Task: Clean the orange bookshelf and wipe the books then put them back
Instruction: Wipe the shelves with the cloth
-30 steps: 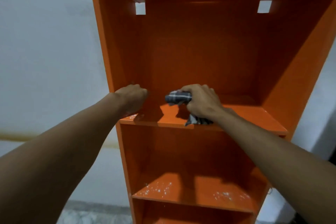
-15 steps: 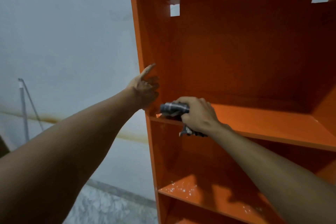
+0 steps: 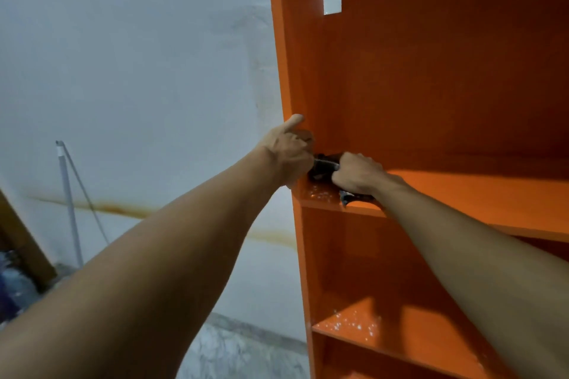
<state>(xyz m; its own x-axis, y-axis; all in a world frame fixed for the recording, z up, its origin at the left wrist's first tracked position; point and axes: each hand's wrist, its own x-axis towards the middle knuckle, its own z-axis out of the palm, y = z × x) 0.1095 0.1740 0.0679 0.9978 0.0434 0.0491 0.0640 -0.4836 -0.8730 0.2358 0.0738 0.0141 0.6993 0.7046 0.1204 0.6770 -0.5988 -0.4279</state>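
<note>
**Cloth work at the left end of an empty orange bookshelf (image 3: pixel 431 86); no books in view.**

The right hand (image 3: pixel 357 174) bunches a dark cloth (image 3: pixel 323 164) in curled fingers and presses it onto the middle shelf (image 3: pixel 477 191) at its 9 o'clock end, where white specks lie. The left hand (image 3: pixel 286 154), index finger straight and the rest curled round the left upright (image 3: pixel 281 71), likely steadies the unit against the push. The lower shelf (image 3: pixel 400 329), toward 6 o'clock, looks speckled and unwiped.
</note>
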